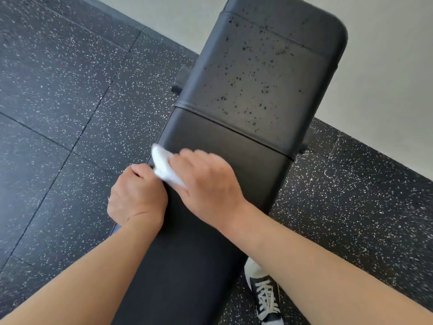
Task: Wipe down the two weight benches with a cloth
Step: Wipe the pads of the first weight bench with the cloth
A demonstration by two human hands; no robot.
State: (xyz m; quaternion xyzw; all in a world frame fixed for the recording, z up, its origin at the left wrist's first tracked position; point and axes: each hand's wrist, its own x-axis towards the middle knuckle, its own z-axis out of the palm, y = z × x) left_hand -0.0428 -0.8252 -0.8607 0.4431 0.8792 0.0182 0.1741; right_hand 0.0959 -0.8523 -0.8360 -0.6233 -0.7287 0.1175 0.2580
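Black vinyl pad of the weight bench (pixel 225 141) runs away from us toward the pale wall (pixel 386 78); only this one bench is in view. Its far section is beaded all over with droplets (pixel 246 73); the near section, under our hands, looks dry and matte.

White cloth (pixel 164 166) sits at the left edge of the pad, just short of the seam between the sections, bunched between both hands.

Risks, as we judge them:
- The cloth is wadded small. A narrow wad would cover little of the pad per pass and could leave streaks or missed droplets on the far section.
- It lies right at the pad's edge; a push outward could carry it off onto the speckled rubber floor (pixel 58 102) and dirty it.
- Wet vinyl may be slippery, so a hard-pressing palm could skid.

Hand pose:
- Right hand (pixel 206 181) lies palm down across the pad, fingers extended over the cloth and blurred, pressing it flat; grip not curled round anything.
- Left hand (pixel 137 193) is at the pad's left edge, knuckles up, fingers curled; grip appears to pinch the near end of the cloth.
- Both forearms reach in from below, bare.

One laced sneaker (pixel 264 299) stands on the floor right of the bench.
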